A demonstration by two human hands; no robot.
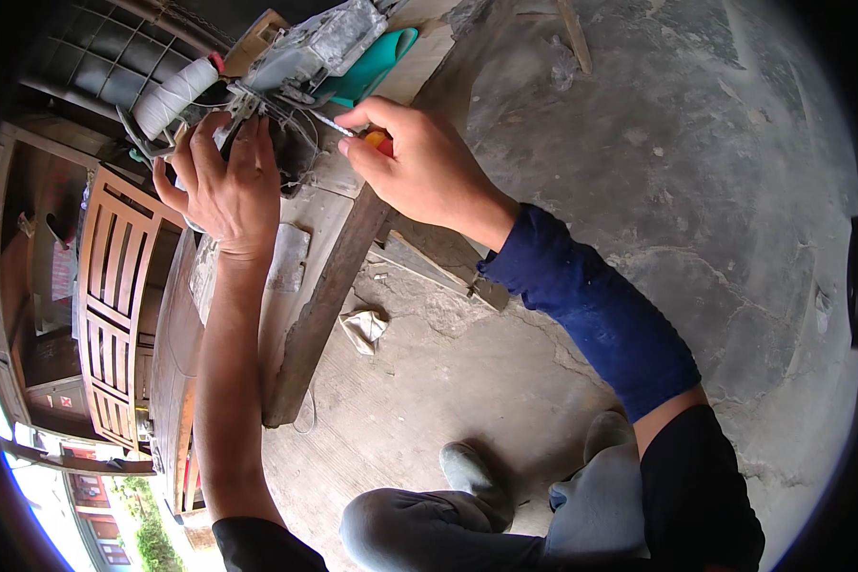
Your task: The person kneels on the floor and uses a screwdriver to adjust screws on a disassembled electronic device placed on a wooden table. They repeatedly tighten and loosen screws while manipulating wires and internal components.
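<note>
My right hand (405, 167) is closed around a screwdriver (379, 142) with a yellow and red handle. Its thin shaft points up and left toward a cluttered metal mechanism (248, 103) on the bench. Over that mechanism lies my left hand (221, 181), fingers bent and spread, their tips among the metal parts and partly hidden. A cone of white thread (174, 95) leans just beyond the left hand. Behind the screwdriver is a grey, worn metal housing (329, 43), with a teal sheet-like piece (377, 65) beside it. Loose thin wires or threads hang near the screwdriver tip.
The worn wooden bench (319, 286) runs along my left side, with a flat pale piece (289, 257) on it. A slatted wooden panel (114, 305) stands farther left. A white rag (363, 331) lies on the concrete floor (429, 391). My boots (477, 481) are below.
</note>
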